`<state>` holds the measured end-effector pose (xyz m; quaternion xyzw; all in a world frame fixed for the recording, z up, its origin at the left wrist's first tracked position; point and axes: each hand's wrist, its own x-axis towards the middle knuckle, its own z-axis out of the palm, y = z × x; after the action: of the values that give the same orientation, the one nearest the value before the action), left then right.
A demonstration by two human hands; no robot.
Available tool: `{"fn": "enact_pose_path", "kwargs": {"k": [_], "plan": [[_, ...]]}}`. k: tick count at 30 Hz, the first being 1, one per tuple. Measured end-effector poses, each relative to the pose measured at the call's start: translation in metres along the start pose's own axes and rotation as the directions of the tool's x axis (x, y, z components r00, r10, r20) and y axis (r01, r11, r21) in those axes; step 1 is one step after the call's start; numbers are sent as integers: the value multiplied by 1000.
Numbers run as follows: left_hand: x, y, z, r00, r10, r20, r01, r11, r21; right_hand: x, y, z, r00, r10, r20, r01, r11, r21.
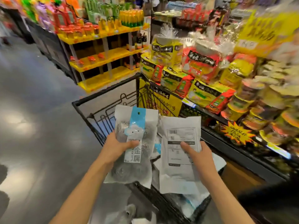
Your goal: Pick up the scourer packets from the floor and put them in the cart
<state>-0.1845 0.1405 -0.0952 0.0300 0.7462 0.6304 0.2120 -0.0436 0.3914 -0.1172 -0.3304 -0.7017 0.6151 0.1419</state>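
My left hand (pixel 119 145) grips a scourer packet (pixel 135 125) with a blue strip and steel scourers showing through, held front side up over the black wire cart (pixel 103 101). My right hand (pixel 196 153) grips a second scourer packet (pixel 179 172), white back side up with a barcode label, its thumb pressed on the label. Both packets hover above the cart's basket. More white and blue packets (pixel 191 202) lie inside the cart beneath them. One more packet (pixel 124 214) lies on the floor near the bottom edge.
A display of yellow and red noodle packs (pixel 194 81) and cup noodles (pixel 252 101) runs along the right, close to the cart. Yellow shelves (pixel 103 57) with bottles stand ahead on the left. The glossy grey floor (pixel 35 110) spreads out to the left.
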Motion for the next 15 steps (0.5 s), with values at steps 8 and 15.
{"fn": "enact_pose_path", "kwargs": {"k": [8,15], "plan": [[165,27,28,926,-5,378,-113,950,291,80,-14,-13,958,129,-256,-240,850,-469],[267,10,82,771,-54,635,-239,899,367,148,19,-18,946,309,-101,-194,290,-937]]}}
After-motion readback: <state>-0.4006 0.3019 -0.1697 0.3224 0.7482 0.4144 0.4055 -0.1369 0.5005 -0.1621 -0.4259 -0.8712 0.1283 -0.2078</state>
